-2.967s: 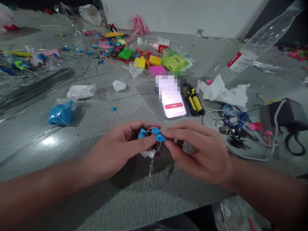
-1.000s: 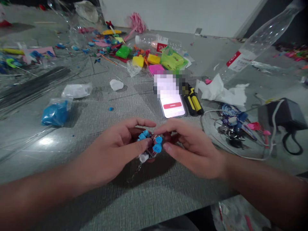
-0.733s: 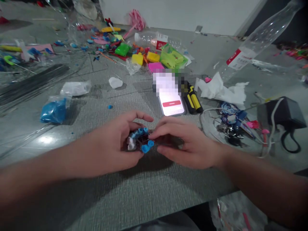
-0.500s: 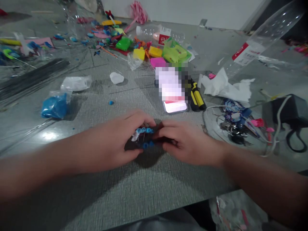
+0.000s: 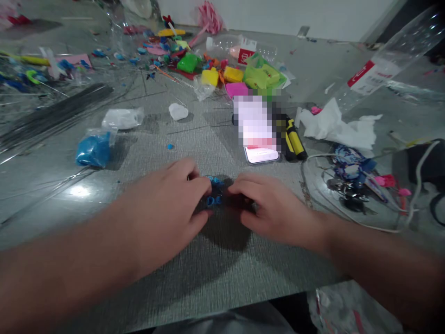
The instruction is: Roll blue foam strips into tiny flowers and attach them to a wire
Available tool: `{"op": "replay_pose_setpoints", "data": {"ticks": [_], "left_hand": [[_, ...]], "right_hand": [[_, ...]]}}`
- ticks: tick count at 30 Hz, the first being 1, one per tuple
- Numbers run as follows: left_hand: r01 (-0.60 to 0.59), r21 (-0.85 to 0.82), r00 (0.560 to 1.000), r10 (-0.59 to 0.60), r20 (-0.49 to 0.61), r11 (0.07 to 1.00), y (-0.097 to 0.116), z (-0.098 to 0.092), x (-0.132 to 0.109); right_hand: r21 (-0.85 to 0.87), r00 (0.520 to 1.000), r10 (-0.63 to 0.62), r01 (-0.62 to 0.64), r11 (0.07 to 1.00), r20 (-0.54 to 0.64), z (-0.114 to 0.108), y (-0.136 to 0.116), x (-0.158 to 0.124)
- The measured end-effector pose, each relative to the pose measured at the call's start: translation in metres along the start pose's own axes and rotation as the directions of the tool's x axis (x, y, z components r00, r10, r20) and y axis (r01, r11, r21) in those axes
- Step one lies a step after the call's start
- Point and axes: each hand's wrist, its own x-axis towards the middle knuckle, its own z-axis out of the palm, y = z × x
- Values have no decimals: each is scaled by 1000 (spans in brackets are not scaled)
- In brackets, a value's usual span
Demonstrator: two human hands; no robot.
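Small blue clay pieces (image 5: 213, 201), some shaped like rings, show in the gap between my two hands. My left hand (image 5: 174, 195) curls round their left side, thumb below and fingers above, closed on the blue clay model they seem to form. Most of that model is hidden by the fingers and shadow. From the right, my right hand (image 5: 267, 204) comes close to the pieces with its fingers bent and thumb drawn in. Whatever lies between its fingertips is too dark to make out.
A lit phone (image 5: 262, 155) lies beyond my hands, beside yellow-and-black tubes (image 5: 294, 139). Bagged blue clay (image 5: 93, 150) and a white lump (image 5: 178, 112) sit to the left. A charger cable (image 5: 351, 222), crumpled tissue (image 5: 339, 125) and a plastic bottle (image 5: 389, 65) are on the right.
The view has shifted, so the table things appear further right. My left hand has turned and now covers the white part and more of the blue row. My right hand stays close by, fingers bent.
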Motion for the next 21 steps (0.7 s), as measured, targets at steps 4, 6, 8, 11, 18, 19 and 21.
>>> {"op": "replay_pose_setpoints", "data": {"ticks": [4,6,8,11,18,19,21], "left_hand": [[-27,298,996,0,90,954,1,2,4],[-52,304,994,18,112,951,0,1,7],[-74,294,991,37,129,953,-1,0,10],[-101,280,987,61,146,955,-1,-3,12],[-104,259,989,71,131,960,3,-2,11],[-99,257,989,65,136,961,4,-2,10],[-95,257,988,60,141,962,5,-3,10]], "right_hand": [[-83,1000,17,-17,996,-1,9,-3,5],[-116,1000,16,-17,993,-6,11,-4,8],[-136,1000,5,-7,991,-15,12,-4,9],[-145,1000,-25,23,989,-8,13,-4,9],[-148,999,-43,41,988,-16,12,-5,9],[-147,999,-48,45,988,-13,12,-5,10],[-145,999,-46,45,988,-5,12,-5,10]]}}
